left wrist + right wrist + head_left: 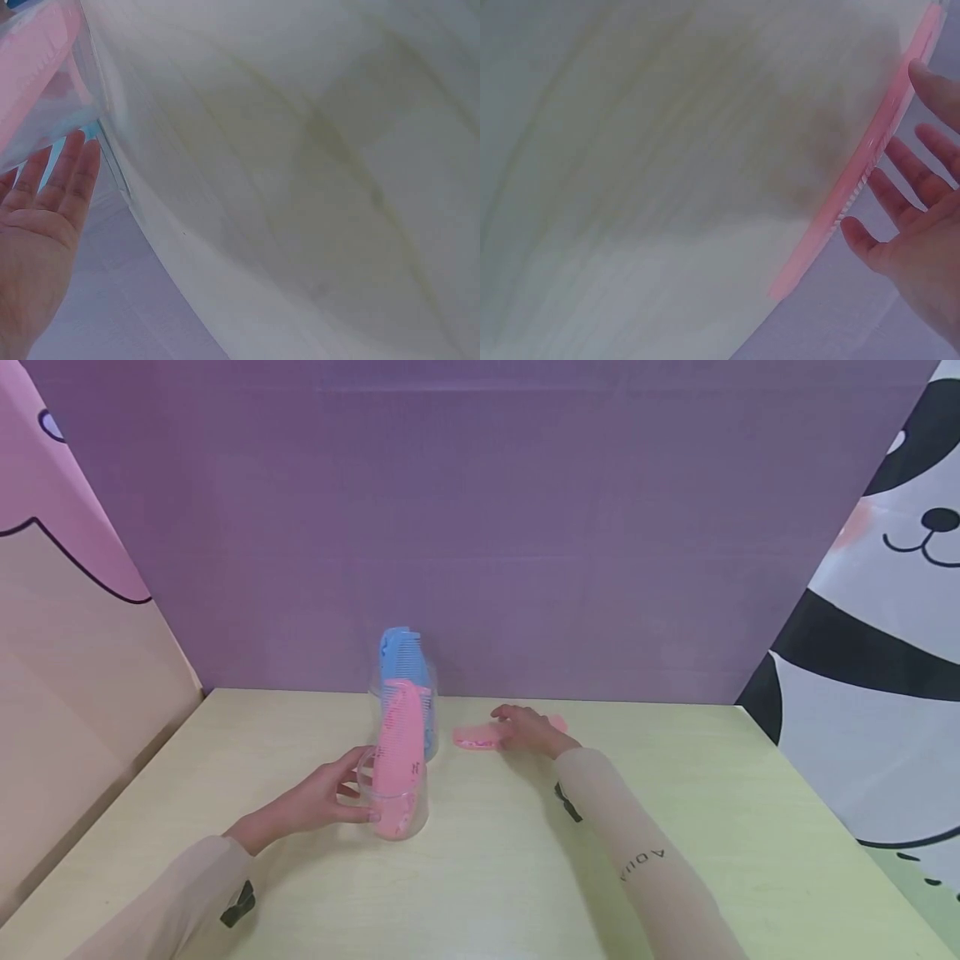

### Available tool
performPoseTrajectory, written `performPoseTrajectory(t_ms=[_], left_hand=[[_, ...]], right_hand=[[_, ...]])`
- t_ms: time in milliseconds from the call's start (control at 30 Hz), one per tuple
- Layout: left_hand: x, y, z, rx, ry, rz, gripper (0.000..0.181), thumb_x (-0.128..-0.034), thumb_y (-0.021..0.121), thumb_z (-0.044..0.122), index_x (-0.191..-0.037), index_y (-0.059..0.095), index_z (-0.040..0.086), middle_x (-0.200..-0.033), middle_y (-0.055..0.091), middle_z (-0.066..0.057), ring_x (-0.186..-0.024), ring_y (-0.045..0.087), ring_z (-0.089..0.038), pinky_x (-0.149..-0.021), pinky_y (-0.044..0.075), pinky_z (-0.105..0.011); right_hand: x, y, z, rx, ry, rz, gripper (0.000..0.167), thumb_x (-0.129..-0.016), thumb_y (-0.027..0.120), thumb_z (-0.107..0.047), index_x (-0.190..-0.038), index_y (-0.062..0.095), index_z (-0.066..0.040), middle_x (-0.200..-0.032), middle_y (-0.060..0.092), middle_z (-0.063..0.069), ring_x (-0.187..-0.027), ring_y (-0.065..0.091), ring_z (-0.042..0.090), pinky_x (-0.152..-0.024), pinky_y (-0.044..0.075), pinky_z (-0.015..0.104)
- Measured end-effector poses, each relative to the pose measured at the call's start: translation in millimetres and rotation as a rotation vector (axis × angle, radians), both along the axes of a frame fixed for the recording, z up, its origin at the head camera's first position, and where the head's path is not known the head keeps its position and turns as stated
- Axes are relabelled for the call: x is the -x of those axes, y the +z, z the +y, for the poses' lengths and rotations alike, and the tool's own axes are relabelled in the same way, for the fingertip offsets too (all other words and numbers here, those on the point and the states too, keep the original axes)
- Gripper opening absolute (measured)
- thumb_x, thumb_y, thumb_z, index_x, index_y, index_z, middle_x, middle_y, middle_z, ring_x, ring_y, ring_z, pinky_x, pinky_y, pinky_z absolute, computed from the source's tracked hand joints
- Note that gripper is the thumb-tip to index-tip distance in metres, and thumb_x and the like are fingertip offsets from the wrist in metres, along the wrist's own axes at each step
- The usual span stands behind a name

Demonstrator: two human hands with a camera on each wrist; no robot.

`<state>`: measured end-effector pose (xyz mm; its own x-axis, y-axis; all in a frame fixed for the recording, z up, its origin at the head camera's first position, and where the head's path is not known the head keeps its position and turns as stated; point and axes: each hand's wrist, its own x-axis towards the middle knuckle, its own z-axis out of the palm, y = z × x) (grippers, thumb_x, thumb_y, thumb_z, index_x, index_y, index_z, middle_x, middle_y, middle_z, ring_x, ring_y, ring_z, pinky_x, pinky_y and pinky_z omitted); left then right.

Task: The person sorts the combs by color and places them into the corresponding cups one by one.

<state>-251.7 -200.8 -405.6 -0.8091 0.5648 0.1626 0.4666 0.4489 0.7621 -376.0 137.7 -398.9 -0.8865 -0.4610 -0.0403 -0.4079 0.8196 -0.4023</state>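
Observation:
My left hand (330, 789) holds the side of a clear plastic cup (417, 814), its thumb at the front and its fingers toward the back. Upright in that cup stands a pink comb (400, 743), which leans a little to the right. On the table at the back lies another pink comb (476, 737), flat and crosswise. My right hand (531, 731) is over this comb's middle and hides part of it. In the right wrist view its fingers (911, 169) are spread along the pink comb (855, 169), not curled round it.
Just behind the near cup stands a second clear cup (433, 681) with blue combs (405, 656) upright in it. The pale wooden table (465, 885) ends at a purple backdrop (525, 527). Printed panels stand at both sides.

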Motion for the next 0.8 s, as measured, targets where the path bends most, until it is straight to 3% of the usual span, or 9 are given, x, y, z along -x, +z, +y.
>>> performPoseTrajectory(t_ms=[433, 600, 800], left_hand=[[0.2, 0.4, 0.1, -0.007, 0.0, -0.006, 0.083, -0.0732, 0.077, 0.028, -0.139, 0.029, 0.012, -0.131, 0.048, -0.012, -0.107, 0.057, -0.028, -0.084, 0.051, -0.029], [0.1, 0.7, 0.1, -0.004, 0.002, -0.004, 0.083, -0.0733, 0.076, 0.028, -0.139, 0.029, 0.013, -0.131, 0.048, -0.012, -0.107, 0.057, -0.028, -0.084, 0.052, -0.029], [1.1, -0.7, -0.2, -0.003, 0.0, 0.001, 0.082, -0.0735, 0.076, 0.029, -0.139, 0.029, 0.013, -0.131, 0.048, -0.011, -0.107, 0.058, -0.028, -0.083, 0.052, -0.029]], right_hand=[[3.2, -3.0, -3.7, -0.045, -0.049, 0.06, 0.047, -0.08, 0.068, -0.012, -0.125, 0.052, -0.013, -0.121, 0.056, 0.01, -0.116, 0.046, 0.031, -0.099, 0.028, 0.062], [1.3, -3.9, -4.4, -0.047, -0.058, 0.123, 0.05, -0.078, 0.072, -0.017, -0.124, 0.052, -0.014, -0.122, 0.053, 0.008, -0.12, 0.04, 0.029, -0.101, 0.027, 0.057], [-2.7, -0.5, -6.1, -0.061, -0.016, 0.23, 0.05, -0.073, 0.076, -0.016, -0.119, 0.056, -0.013, -0.123, 0.049, 0.009, -0.118, 0.037, 0.03, -0.095, 0.032, 0.052]])
